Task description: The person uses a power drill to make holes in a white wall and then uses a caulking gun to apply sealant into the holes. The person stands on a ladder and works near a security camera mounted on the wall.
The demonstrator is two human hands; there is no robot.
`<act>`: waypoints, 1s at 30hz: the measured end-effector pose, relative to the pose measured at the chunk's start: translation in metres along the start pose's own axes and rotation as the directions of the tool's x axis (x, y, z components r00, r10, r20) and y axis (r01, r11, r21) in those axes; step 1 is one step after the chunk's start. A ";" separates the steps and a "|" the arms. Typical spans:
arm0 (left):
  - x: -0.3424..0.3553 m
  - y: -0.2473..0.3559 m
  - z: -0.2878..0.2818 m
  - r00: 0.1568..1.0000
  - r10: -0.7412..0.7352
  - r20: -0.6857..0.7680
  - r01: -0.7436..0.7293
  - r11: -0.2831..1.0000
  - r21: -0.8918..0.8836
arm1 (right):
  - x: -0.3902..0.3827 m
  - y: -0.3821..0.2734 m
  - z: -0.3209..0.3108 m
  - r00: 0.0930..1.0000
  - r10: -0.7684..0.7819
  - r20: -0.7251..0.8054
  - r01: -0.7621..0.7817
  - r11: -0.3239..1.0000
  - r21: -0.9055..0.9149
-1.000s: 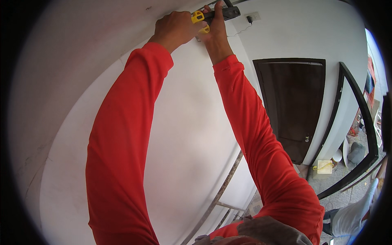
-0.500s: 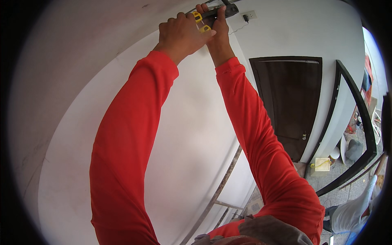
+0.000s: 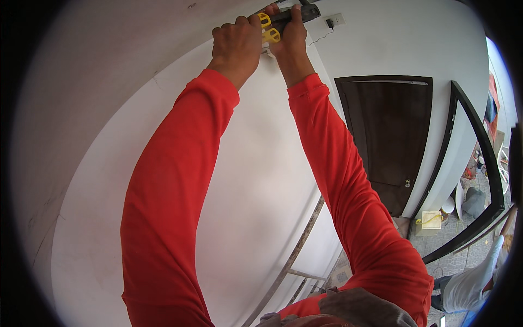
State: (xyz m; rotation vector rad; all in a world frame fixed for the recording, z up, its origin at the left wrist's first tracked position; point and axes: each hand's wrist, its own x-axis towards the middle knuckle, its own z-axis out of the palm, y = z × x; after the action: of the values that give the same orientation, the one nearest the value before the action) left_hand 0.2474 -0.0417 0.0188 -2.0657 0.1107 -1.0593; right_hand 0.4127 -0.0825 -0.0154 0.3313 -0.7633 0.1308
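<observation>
Both of my arms, in red sleeves, reach up to the top of the view. My left hand (image 3: 238, 48) is closed at the yellow openwork end of a black-and-yellow clamp-like tool (image 3: 271, 35). Its thumb is hidden behind the hand. Around the tool's dark middle part my right hand (image 3: 292, 41) is wrapped, thumb up along its near side. A thick black end (image 3: 311, 12) sticks out to the right of that hand. The tool sits close to the upper edge of the wall, and the fingers hide part of it.
A wall outlet (image 3: 337, 19) with a black plug and thin cord is just right of my hands. Below are a dark door (image 3: 385, 136), a black frame (image 3: 493, 163), a metal rail (image 3: 299, 245) and a pale box (image 3: 430, 222). Another person (image 3: 468, 289) is at lower right.
My left thumb, earlier stretched under the tool, has drawn back out of sight. The lower yellow part shows more fully and sits slightly higher. My right hand has hardly moved.
</observation>
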 end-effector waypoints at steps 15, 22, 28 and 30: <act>0.000 -0.034 0.049 0.972 0.062 0.228 0.125 0.685 -0.717 | -0.012 0.009 0.028 0.839 -0.541 0.067 0.345 0.432 -0.834; 0.009 -0.021 0.008 0.998 0.010 0.056 -0.004 0.994 -0.107 | -0.011 0.010 0.024 0.961 -0.266 -0.077 0.259 0.962 -0.086; 0.018 0.039 -0.037 0.997 0.011 0.076 -0.046 0.876 0.480 | -0.014 0.010 -0.011 0.894 -0.115 0.434 0.024 0.977 0.211; 0.022 0.058 -0.046 0.985 -0.002 0.170 -0.087 0.854 0.513 | -0.018 0.011 -0.020 0.900 -0.066 0.430 -0.055 0.964 0.262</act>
State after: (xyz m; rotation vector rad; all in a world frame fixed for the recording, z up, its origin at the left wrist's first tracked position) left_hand 0.2439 -0.1179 0.0087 -1.6339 -0.1968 -0.7762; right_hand 0.4106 -0.0652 -0.0384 0.6353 -1.1949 0.1574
